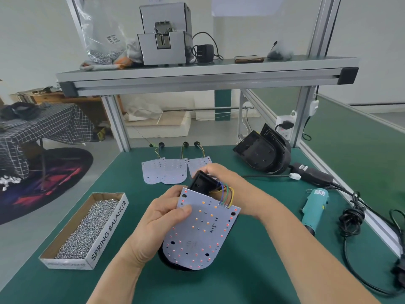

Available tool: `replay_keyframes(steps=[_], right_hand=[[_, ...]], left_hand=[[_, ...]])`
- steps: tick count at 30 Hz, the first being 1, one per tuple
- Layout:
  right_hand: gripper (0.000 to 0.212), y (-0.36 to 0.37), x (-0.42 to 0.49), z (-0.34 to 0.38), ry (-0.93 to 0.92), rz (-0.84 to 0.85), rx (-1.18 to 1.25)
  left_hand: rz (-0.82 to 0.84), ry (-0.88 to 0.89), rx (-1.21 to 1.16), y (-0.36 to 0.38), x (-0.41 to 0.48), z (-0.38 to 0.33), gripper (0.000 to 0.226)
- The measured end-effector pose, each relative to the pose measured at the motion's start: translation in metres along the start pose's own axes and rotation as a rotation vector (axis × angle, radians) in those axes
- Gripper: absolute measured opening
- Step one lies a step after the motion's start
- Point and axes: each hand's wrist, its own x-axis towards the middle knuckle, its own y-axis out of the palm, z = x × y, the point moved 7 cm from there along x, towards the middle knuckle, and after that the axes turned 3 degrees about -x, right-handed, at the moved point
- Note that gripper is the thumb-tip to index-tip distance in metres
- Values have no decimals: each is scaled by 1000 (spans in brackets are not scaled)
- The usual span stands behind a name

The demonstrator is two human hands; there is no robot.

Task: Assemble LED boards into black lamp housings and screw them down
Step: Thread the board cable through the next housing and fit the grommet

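A white LED board (201,233) with red and orange LEDs lies tilted over a black lamp housing (202,182) at the middle of the green bench. My left hand (163,218) pinches the board's left edge, thumb on its face. My right hand (228,187) grips the housing's far end from the right, near the board's coloured wires (225,194). Most of the housing is hidden under the board; its rounded near rim (168,263) shows below. Three more LED boards (165,171) lie flat farther back.
An open cardboard box of screws (87,231) sits at the left. A stack of black housings (264,150) stands at the back right. A teal electric screwdriver (314,210), its power supply (313,175) and cables (352,218) lie along the right edge.
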Motion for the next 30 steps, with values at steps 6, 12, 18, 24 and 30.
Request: replay_keyframes(steps=[6, 12, 18, 24, 30], right_hand=[[38, -4, -16, -12, -35, 172, 296], [43, 2, -14, -14, -8, 112, 473], [72, -4, -8, -20, 100, 55, 256], [85, -4, -9, -18, 151, 23, 163], [81, -4, -9, -21, 206, 25, 116]], left_hand=[[-29, -70, -169, -6, -1, 7, 32], [-139, -135, -360, -16, -3, 22, 33], [-166, -156, -397, -18, -5, 26, 39], [-174, -162, -412, -20, -7, 27, 48], [-182, -149, -394, -22, -8, 26, 55]])
